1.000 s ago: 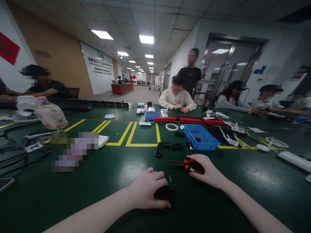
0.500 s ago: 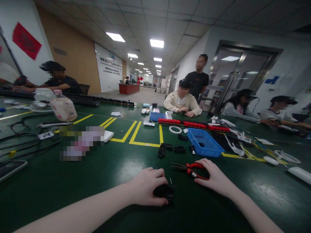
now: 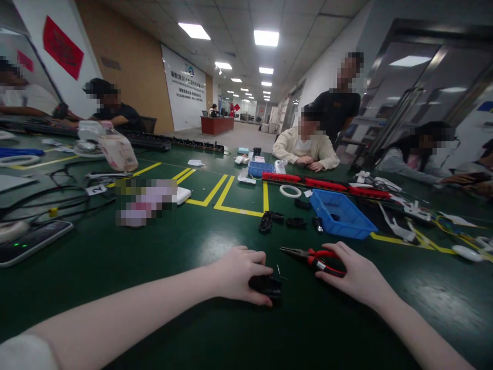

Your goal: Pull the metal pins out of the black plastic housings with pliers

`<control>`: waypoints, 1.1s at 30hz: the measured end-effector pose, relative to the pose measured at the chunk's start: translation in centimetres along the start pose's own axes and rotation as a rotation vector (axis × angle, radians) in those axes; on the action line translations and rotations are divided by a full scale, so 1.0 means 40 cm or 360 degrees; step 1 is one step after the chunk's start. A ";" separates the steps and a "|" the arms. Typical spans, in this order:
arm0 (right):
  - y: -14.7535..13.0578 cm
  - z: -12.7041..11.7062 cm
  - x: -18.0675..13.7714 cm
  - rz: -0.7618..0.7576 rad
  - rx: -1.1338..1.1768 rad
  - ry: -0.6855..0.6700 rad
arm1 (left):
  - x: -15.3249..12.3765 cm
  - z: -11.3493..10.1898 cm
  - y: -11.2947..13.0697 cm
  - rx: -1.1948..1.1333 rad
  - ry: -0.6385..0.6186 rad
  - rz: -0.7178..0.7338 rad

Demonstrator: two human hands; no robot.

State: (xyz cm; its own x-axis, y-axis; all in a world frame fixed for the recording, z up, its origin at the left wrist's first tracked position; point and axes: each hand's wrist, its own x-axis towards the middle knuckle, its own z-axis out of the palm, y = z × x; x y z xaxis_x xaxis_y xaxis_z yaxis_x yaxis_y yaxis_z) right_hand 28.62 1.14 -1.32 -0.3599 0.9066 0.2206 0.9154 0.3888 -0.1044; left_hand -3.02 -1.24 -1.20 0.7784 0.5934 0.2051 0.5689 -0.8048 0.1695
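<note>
Since the earlier frame, little was moved: left hand stays clamped on black part; right hand, at 3 o'clock, closed on pliers. Pliers to be lifted to part next, judged.

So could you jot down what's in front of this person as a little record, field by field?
left hand: left hand rests on a small black part, fingers curled over it
right hand: right hand lies on the red handles of the pliers, which are flat on the table
surface: green table with yellow lines
just beyond the hands: loose black parts, blue bin, white ring
far left: phone
other people: several seated around the table, one standing
</note>
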 end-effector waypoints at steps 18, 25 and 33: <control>-0.112 0.000 -0.020 -0.0419 0.0223 0.0578 | -0.027 -0.018 -0.046 -0.0325 -0.0093 0.0089; -0.141 -0.015 -0.035 -0.0792 -0.0041 0.0699 | -0.029 -0.007 -0.054 -0.0375 -0.0040 0.0157; -0.123 -0.001 -0.021 -0.0900 -0.0125 0.0729 | -0.023 -0.006 -0.050 -0.0214 0.0084 0.0136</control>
State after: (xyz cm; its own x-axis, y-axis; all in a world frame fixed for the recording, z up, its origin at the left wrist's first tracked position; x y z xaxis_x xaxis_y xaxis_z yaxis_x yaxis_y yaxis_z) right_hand 24.42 -1.54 -0.97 -0.6857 0.4044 0.6052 0.6283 0.7486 0.2117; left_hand -4.96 -0.18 -1.49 0.8051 0.5259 0.2742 0.4581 -0.8450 0.2758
